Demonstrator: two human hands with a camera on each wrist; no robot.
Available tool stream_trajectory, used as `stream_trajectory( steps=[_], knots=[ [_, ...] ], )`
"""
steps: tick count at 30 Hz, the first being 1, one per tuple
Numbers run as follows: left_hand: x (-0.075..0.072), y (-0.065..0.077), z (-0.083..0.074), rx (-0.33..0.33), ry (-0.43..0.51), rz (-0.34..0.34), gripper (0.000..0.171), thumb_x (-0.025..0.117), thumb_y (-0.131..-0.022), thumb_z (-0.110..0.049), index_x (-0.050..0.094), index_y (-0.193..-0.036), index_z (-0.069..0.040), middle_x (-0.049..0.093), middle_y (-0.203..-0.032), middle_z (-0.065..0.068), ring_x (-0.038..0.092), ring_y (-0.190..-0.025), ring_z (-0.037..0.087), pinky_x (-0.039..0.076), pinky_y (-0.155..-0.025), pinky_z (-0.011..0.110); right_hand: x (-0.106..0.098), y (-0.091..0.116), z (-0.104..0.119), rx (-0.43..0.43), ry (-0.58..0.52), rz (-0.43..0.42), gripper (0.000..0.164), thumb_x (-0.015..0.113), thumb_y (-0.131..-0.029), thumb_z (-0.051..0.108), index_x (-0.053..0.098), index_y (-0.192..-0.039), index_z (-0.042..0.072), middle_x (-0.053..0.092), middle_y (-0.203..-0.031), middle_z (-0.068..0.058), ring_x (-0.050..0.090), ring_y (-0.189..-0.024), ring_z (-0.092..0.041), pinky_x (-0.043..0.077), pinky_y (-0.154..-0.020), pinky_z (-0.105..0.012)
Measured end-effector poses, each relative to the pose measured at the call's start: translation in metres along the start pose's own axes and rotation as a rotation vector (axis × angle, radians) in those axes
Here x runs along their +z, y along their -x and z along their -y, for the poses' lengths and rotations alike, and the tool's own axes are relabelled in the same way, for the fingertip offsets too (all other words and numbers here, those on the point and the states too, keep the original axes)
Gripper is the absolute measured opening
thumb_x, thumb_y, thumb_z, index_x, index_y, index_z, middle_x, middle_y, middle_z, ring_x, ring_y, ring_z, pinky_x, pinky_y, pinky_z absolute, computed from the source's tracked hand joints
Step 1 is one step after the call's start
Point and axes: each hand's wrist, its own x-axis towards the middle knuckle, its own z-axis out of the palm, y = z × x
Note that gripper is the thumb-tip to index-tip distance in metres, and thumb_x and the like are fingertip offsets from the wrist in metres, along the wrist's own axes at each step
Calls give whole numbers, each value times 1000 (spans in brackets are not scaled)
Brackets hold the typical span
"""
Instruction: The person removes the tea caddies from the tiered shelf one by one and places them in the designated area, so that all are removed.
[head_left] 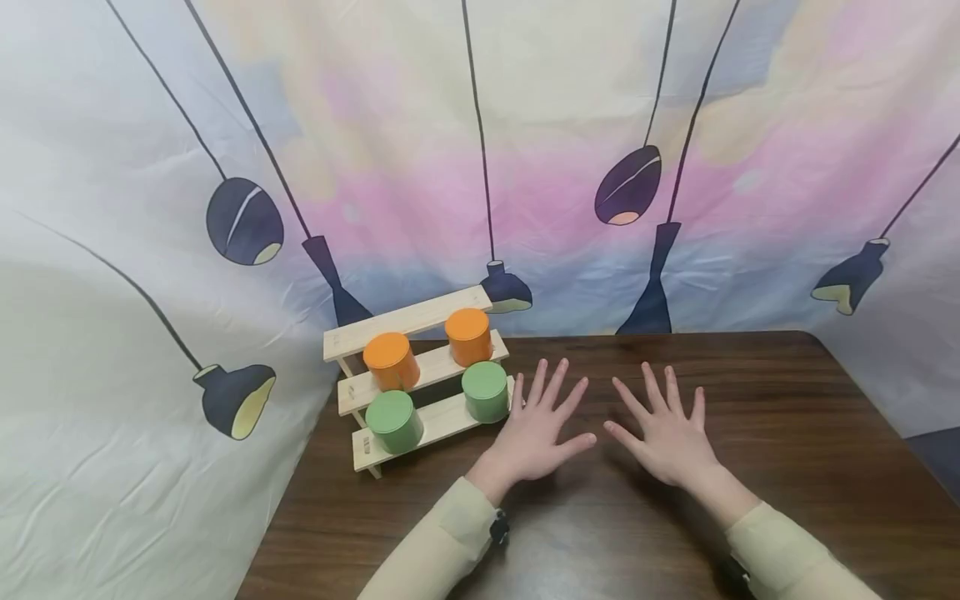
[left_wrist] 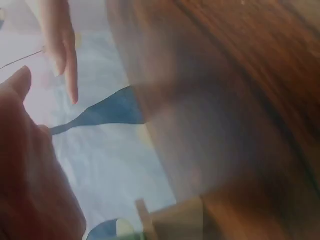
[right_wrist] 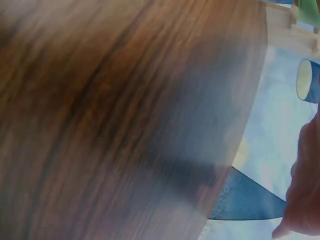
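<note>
Both hands hover palm down over the dark wooden table, fingers spread and holding nothing. My left hand (head_left: 534,433) is just right of a three-step wooden rack (head_left: 442,423), its fingertips overlapping the rack's lower right end in the head view. Farther right is my right hand (head_left: 670,440), thumbs pointing toward each other with a small gap. On the rack's lowest step stand two green cylinders, a left one (head_left: 394,422) and a right one (head_left: 486,392). The middle step carries two orange cylinders, a left one (head_left: 392,362) and a right one (head_left: 469,337). The top step is bare.
The brown wood-grain table (head_left: 810,433) ends at a back edge against a hanging cloth (head_left: 562,100) printed with dark lamps. The same cloth continues down the left side. In the left wrist view, the rack's end (left_wrist: 177,222) shows low in the picture.
</note>
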Motion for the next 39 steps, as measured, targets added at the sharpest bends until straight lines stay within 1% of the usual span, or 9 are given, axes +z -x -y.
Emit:
stream_trajectory(
  steps=[7,11,14,18,22,26,30,34,39],
  knots=[
    [-37,44,21,102,259,-151,77,51,-111,-52,12,-173,-31,-8,-180,-5,-5,-165,27,11,-130,63,-5,-8,9,35,-93,-44,78,47,-108,65,33,-170,20,21,-171,-33,13,-157,-58,18,-118,-82],
    [-60,86,39,146,357,-335,71,51,-112,-48,25,-172,-21,12,-180,3,16,-164,34,21,-130,56,-4,-8,19,52,-203,-54,76,47,-110,61,39,-167,12,36,-165,-34,27,-152,-59,33,-112,-80],
    [-73,113,58,171,391,-530,65,49,-114,-44,39,-166,-7,29,-175,14,29,-159,36,26,-129,50,-2,-6,27,56,-296,-70,73,49,-111,58,42,-165,9,41,-163,-32,38,-148,-56,41,-108,-77],
    [-88,141,87,88,404,-739,53,57,-109,-16,49,-157,3,42,-166,22,38,-156,29,27,-129,37,1,-8,36,42,-406,-106,68,52,-111,53,47,-162,9,47,-161,-27,51,-141,-52,46,-106,-72],
    [-94,166,114,-123,455,-820,64,60,-99,8,45,-161,-1,42,-167,19,36,-157,27,26,-128,28,2,-9,46,34,-478,-121,64,54,-111,51,49,-161,11,50,-160,-22,53,-140,-48,46,-108,-70],
    [-94,190,139,-453,557,-764,69,63,-106,-7,33,-168,-11,30,-174,11,30,-158,35,28,-127,31,1,-11,56,16,-506,-118,62,55,-112,49,51,-160,11,52,-159,-22,52,-142,-47,45,-110,-69],
    [-92,206,165,-728,680,-552,82,66,-108,-31,18,-172,-10,18,-177,13,26,-159,41,28,-128,49,-1,-13,65,-26,-512,-89,61,55,-112,49,53,-159,10,55,-156,-21,55,-140,-45,46,-110,-68],
    [-84,219,182,-810,717,-337,83,69,-107,-34,26,-167,3,34,-170,23,38,-153,42,34,-124,54,-2,-14,72,-68,-524,-46,60,56,-111,51,56,-157,12,59,-154,-16,58,-138,-41,48,-109,-65],
    [-67,229,192,-772,740,-244,73,76,-102,-26,44,-156,11,56,-152,27,58,-139,40,48,-114,49,2,-14,78,-103,-537,-41,56,59,-110,48,60,-153,12,63,-150,-15,61,-135,-39,50,-108,-63]
  ],
)
